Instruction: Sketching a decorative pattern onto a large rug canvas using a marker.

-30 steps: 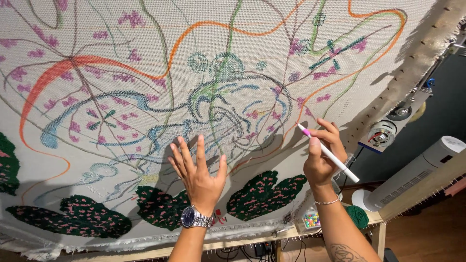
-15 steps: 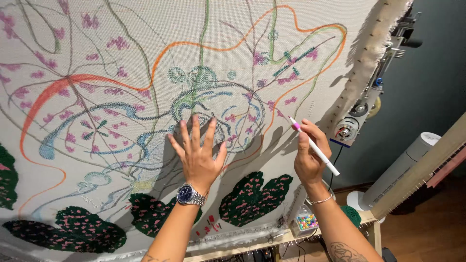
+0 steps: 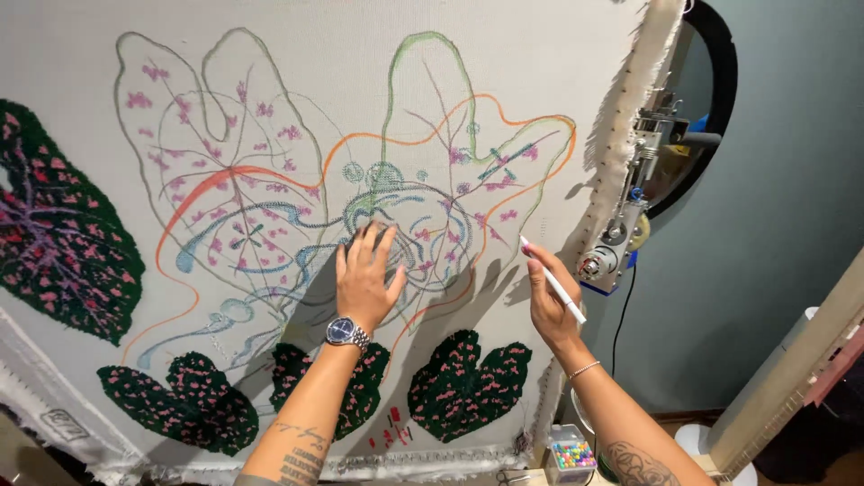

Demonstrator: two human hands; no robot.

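A large white cloth [image 3: 297, 54] stretched on a frame fills the view, covered in drawn leaf outlines in orange, blue, green and pink. My left hand [image 3: 364, 279], with a silver wristwatch [image 3: 345, 332], lies flat on the cloth over the blue drawing in the middle, fingers together. My right hand [image 3: 547, 301] hovers near the cloth's right edge and holds a white marker [image 3: 553, 280], tip up by the orange line. Dark green tufted leaves with pink spots [image 3: 466, 384] sit along the bottom and one at the left [image 3: 54, 238].
A tufting gun [image 3: 625, 225] hangs on the frame's fringed right edge, in front of a round dark mirror [image 3: 715, 99]. A small clear box of coloured pins [image 3: 572, 452] sits on the ledge below. A wooden beam [image 3: 801, 369] leans at the right against a teal wall.
The view has tilted up and left, showing more of the cloth. My left hand's fingers have closed together on the cloth. My right hand still holds the marker beside the right edge.
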